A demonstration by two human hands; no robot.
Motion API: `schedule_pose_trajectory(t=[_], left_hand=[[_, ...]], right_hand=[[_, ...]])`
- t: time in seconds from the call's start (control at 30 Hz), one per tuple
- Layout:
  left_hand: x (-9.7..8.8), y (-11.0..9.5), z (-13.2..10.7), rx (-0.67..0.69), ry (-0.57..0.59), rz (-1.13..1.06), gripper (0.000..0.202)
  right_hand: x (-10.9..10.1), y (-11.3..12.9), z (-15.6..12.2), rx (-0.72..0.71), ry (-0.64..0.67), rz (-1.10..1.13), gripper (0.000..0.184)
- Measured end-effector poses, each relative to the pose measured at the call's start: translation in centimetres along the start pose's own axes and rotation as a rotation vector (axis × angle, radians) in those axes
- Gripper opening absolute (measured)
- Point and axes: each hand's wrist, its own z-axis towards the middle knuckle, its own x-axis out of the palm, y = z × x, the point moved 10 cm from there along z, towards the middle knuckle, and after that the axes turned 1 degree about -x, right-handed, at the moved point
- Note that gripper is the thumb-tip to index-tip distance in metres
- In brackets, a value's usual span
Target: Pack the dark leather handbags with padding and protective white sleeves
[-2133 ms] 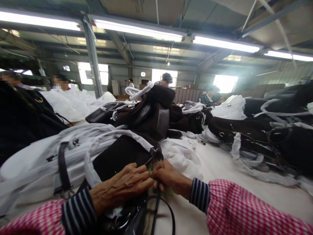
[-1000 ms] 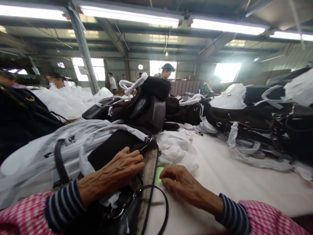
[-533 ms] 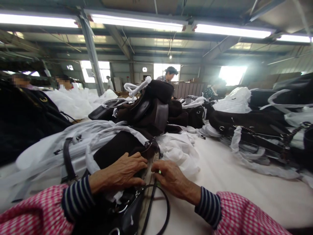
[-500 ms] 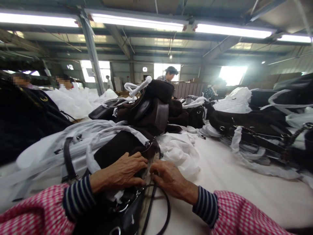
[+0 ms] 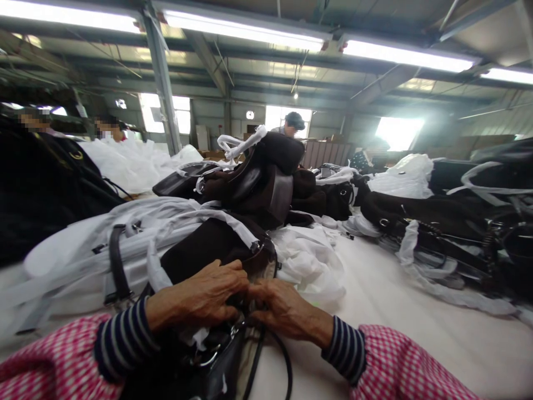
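A black handbag [image 5: 195,253] lies on its side before me, its beige-lined edge [image 5: 249,355] running toward me. Over that edge my left hand [image 5: 202,295] is closed, fingers bent and thumb tucked beneath. From the other side my right hand [image 5: 285,311] pinches the same edge, its fingertips meeting those of my left hand. What lies between the fingertips is hidden. A thin black strap [image 5: 285,355] loops below my right hand. Metal clasps [image 5: 214,350] show on the bag under my left wrist. White wrapping [image 5: 156,261] covers one of the bag's handles.
More black bags [image 5: 270,189] are piled behind, several with white-wrapped handles. Crumpled white paper [image 5: 310,264] sits right of the handbag on the pale tabletop [image 5: 400,344]. Further bags [image 5: 420,216] lie along the right, and a dark bag [image 5: 50,183] stands left. A person [image 5: 293,123] is across the table.
My right hand has shifted left along the bag's edge until it meets my left hand. My left hand has moved slightly left. The view has tilted a little.
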Motion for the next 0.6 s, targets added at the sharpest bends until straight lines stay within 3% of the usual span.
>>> schedule_pose_trajectory(t=[0.23, 0.4, 0.6], left_hand=[[0.3, 0.1, 0.2, 0.060, -0.057, -0.001, 0.016], [0.2, 0.4, 0.2, 0.079, -0.240, 0.110, 0.027], [-3.1, -4.0, 1.4, 0.315, -0.318, 0.294, 0.036]], right_hand=[[1.3, 3.3, -0.5, -0.200, -0.061, -0.377, 0.007], [3.0, 3.3, -0.2, -0.229, -0.158, -0.525, 0.002], [2.4, 2.6, -0.1, -0.277, -0.219, -0.441, 0.019]])
